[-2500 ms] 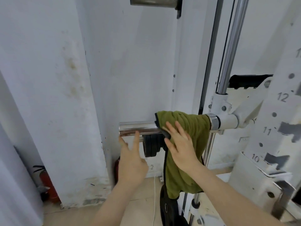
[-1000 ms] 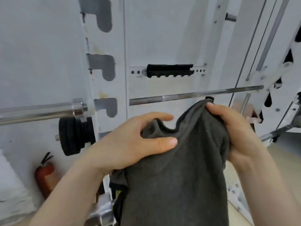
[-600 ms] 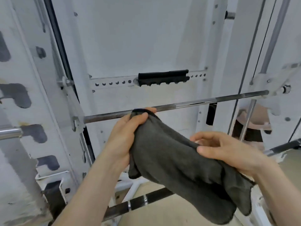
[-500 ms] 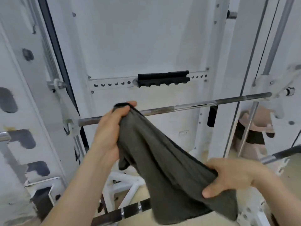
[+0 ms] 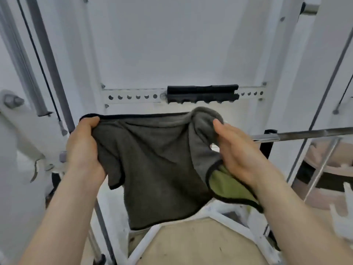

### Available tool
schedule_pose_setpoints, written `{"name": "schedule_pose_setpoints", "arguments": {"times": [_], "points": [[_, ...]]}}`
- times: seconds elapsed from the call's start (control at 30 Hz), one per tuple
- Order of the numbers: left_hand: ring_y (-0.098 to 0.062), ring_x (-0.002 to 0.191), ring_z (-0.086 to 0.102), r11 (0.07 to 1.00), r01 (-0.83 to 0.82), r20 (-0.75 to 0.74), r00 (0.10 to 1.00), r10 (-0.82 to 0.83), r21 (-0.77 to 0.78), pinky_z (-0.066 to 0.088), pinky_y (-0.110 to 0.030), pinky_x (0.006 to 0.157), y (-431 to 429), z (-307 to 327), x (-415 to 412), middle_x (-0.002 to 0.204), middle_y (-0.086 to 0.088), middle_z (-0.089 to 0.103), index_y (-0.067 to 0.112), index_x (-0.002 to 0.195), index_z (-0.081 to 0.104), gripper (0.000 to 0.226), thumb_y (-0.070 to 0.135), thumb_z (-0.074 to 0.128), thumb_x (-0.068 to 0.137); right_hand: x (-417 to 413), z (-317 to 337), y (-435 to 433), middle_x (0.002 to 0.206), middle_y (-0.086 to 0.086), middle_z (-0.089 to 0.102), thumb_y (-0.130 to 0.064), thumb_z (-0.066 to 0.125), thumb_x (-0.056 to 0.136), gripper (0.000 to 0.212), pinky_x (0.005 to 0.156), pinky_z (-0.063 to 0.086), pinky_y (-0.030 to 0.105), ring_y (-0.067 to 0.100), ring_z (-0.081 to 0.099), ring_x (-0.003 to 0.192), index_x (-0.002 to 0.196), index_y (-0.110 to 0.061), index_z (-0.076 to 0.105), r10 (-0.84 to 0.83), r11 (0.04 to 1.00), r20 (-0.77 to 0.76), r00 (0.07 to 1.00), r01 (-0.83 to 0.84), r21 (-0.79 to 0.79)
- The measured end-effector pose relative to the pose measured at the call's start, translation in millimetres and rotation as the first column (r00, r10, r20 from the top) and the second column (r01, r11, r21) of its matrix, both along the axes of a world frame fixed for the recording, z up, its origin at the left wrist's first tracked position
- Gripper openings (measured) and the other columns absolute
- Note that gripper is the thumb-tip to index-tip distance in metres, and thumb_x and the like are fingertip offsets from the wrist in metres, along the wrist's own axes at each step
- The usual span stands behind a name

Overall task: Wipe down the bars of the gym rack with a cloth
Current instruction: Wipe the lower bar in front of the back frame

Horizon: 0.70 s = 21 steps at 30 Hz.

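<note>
Head view: the cloth (image 5: 158, 169) is spread in the middle of the frame, between the two hands and in front of the steel bar (image 5: 305, 133). The bar comes out from behind the cloth at the right edge of the frame. The left grip (image 5: 84, 148) is closed on the upper left corner of the cloth, with the fingers curled around the black hem. The right grip (image 5: 242, 155) lies on the bunched right side with its fingers almost straight. Its thumb is hidden, so I cannot tell if it pinches the fabric or only supports it.

In my judgement the step in hand is preparing the cloth, opening it before it goes onto this bar. The next move calls for laying it over the bar, closing both hands around it and sliding along the length.

The cloth is dark grey on the side facing the camera. It has a thin black edge, and a green underside shows at the folded lower right corner. It hangs soft and wrinkled, and its lower edge hangs above the white frame (image 5: 225, 213).
</note>
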<state>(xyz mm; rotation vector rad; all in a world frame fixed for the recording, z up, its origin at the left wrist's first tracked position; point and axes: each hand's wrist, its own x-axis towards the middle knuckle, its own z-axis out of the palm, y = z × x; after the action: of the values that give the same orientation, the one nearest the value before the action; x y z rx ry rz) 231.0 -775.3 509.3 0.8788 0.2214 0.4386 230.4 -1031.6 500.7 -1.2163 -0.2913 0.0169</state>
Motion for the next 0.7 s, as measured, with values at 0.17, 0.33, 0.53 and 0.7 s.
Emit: {"name": "schedule_pose_setpoints", "arguments": {"times": [0.17,0.33,0.53,0.7], "points": [[-0.011,0.088,0.060,0.680,-0.170,0.104,0.985,0.137,0.714,0.048,-0.029,0.083,-7,-23,35,0.093,0.009,0.066,0.035,0.085,0.063,0.019,0.017,0.058,0.088,79,-37,68,0.126,-0.006,0.056,-0.046,0.040,0.098,0.037,0.095,0.042,0.040,0.017,0.048,0.120,0.125,-0.022,0.052,0.109,0.299,0.532,0.840,0.482,-0.823],[-0.022,0.095,0.063,-0.250,-0.102,0.158,0.964,0.215,0.963,0.031,-0.046,0.107,-19,-84,69,0.096,0.005,0.068,0.024,0.118,0.055,0.027,0.023,0.046,0.093,108,-74,91,0.102,-0.007,0.064,-0.049,0.035,0.097,0.037,0.081,0.035,0.044,0.023,0.055,0.094,0.101,-0.026,0.063,0.116,0.013,0.762,0.638,0.766,-0.643],[-0.025,0.080,0.059,-0.352,-0.163,0.241,0.951,0.193,0.922,0.040,-0.034,0.070,-69,-84,73,0.092,0.001,0.065,0.016,0.108,0.060,0.024,0.009,0.059,0.086,123,-71,52,0.084,-0.004,0.062,-0.049,0.034,0.096,0.040,0.069,0.038,0.040,0.024,0.057,0.077,0.083,-0.023,0.062,0.154,0.079,0.789,0.595,0.789,-0.610],[-0.021,0.085,0.055,-0.347,-0.131,0.202,0.963,0.178,0.929,0.031,-0.028,0.068,-112,-79,77,0.101,0.009,0.065,0.024,0.115,0.057,0.036,0.006,0.051,0.085,133,-56,-6,0.089,-0.004,0.060,-0.051,0.027,0.100,0.041,0.080,0.036,0.041,0.022,0.058,0.087,0.100,-0.027,0.061,0.174,0.038,0.679,0.713,0.684,-0.728]]}}
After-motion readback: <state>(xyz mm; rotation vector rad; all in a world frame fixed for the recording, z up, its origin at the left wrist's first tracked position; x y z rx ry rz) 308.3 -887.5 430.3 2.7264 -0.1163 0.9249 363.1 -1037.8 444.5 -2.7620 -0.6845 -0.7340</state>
